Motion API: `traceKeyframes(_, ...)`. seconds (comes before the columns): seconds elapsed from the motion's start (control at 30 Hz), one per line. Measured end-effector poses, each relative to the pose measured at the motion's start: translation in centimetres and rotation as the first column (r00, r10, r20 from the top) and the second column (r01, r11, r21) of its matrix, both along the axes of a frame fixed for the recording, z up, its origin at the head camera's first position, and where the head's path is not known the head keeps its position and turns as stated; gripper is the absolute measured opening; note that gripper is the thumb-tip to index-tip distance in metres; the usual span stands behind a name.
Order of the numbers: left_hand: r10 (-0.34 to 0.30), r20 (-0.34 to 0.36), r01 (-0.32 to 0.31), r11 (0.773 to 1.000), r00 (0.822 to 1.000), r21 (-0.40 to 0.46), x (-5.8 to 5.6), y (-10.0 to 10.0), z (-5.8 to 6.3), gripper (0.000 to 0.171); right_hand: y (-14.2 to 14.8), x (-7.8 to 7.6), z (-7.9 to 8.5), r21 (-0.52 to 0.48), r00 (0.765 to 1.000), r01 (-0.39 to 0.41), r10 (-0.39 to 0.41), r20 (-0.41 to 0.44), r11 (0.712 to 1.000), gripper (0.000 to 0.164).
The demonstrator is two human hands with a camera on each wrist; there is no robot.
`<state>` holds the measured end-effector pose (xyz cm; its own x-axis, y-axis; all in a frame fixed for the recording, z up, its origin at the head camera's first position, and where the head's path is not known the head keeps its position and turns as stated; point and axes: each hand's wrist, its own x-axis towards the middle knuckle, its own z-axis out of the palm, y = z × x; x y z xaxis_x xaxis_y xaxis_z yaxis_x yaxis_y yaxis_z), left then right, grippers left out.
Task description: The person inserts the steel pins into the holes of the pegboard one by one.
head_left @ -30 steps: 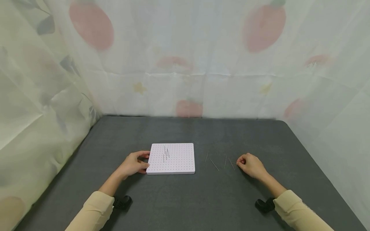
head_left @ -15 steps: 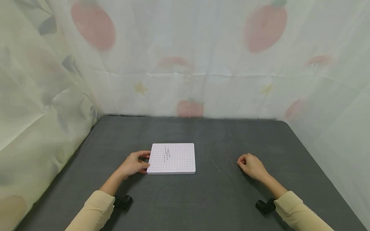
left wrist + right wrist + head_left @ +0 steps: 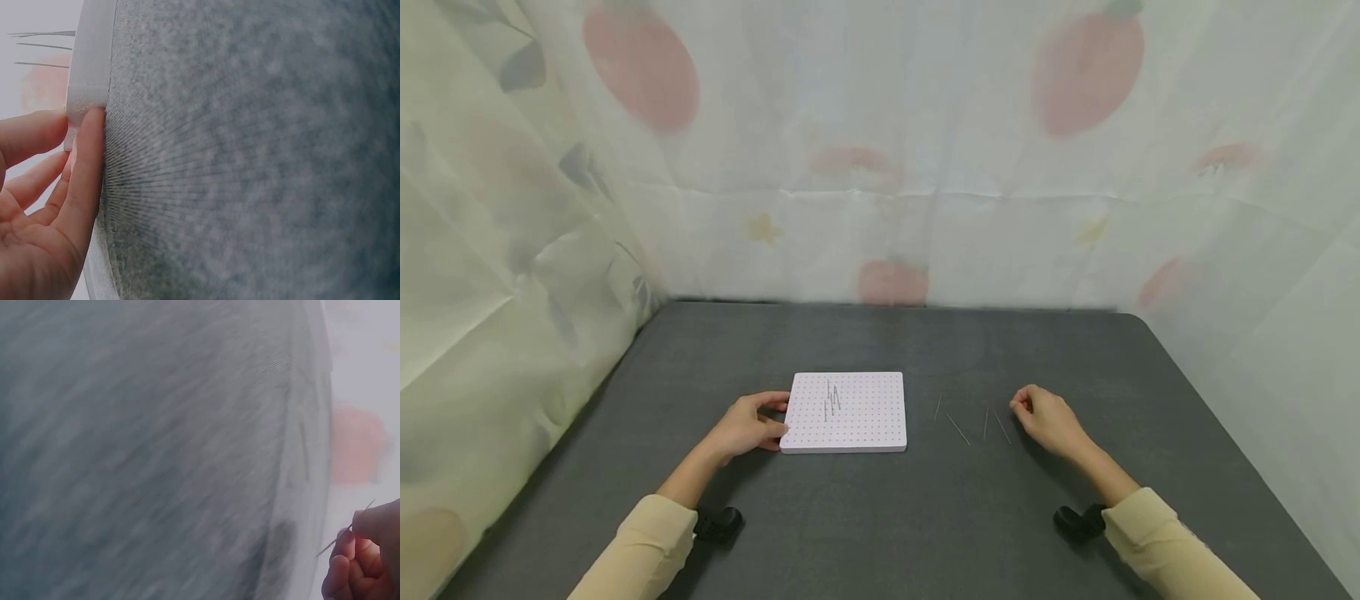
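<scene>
My left hand point(image 3: 745, 429) holds a white pegboard point(image 3: 865, 429) by its left side. In the left wrist view the thumb lies on the board's top edge and a finger runs along its side. Several thin metal needles point(image 3: 837, 397) stand in the holes in the left part of the board, some leaning. Over the table on the right, my right hand point(image 3: 1051, 423) pinches one needle point(image 3: 328, 547) between thumb and finger; both of its ends stick out in the right wrist view.
Several loose needles point(image 3: 958, 429) lie spread on the dark grey table point(image 3: 880, 525) between the board and my right hand. Printed curtains point(image 3: 985, 242) hang behind the table and along both sides. A black device point(image 3: 718, 525) is strapped at each wrist.
My right hand has lifted and shifted slightly away from me, taking a needle from beside the loose ones. The left hand and the pegboard have stayed in place.
</scene>
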<state>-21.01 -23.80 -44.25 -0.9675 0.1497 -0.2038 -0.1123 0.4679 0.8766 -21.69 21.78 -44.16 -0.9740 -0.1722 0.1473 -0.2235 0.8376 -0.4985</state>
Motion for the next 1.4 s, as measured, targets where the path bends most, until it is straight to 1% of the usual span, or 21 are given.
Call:
traceKeyframes(0.2, -0.003, 0.004, 0.003, 1.0, 1.0, 0.001, 0.1, 0.0, 0.0, 0.058, -1.0, -0.3, 0.4, -0.05, 0.999, -0.035, 0.036, 0.013, 0.998, 0.01)
traceKeyframes(0.43, -0.004, -0.002, 0.004, 1.0, 1.0, -0.001, 0.2, -0.1, 0.1, 0.058, -2.3, -0.7, 0.7, -0.08, 0.996, -0.085, 0.083, -0.029, 0.993, 0.005)
traceKeyframes(0.53, -0.001, -0.002, 0.001, 1.0, 1.0, -0.001, 0.2, -0.1, 0.1, 0.058, -3.0, -0.9, 0.9, -0.098, 0.994, -0.095, 0.09, -0.054, 0.991, 0.004)
traceKeyframes(0.67, 0.001, -0.005, -0.001, 1.0, 1.0, 0.0, 0.1, 0.0, 0.0, 0.058, -3.9, -1.1, 1.2, -0.134, 0.993, -0.103, 0.095, -0.068, 0.986, 0.004)
traceKeyframes(0.87, -0.006, -0.012, 0.006, 1.0, 1.0, -0.003, 0.2, -0.1, 0.0, 0.058, -5.4, -1.3, 1.7, -0.198, 0.994, -0.108, 0.102, -0.041, 0.974, 0.003)
traceKeyframes(0.97, -0.006, -0.011, 0.006, 1.0, 1.0, -0.001, 0.2, -0.1, 0.0, 0.058, -6.0, -1.4, 1.8, -0.212, 0.994, -0.106, 0.102, -0.03, 0.971, 0.003)
traceKeyframes(1.17, -0.004, -0.009, 0.004, 1.0, 1.0, 0.003, 0.2, 0.0, 0.0, 0.057, -7.1, -1.8, 2.0, -0.216, 0.994, -0.107, 0.1, -0.04, 0.971, 0.005)
traceKeyframes(1.4, -0.004, -0.013, 0.004, 1.0, 1.0, -0.001, 0.1, 0.0, -0.1, 0.057, -8.4, -2.0, 2.2, -0.236, 0.994, -0.112, 0.108, -0.03, 0.965, 0.006)
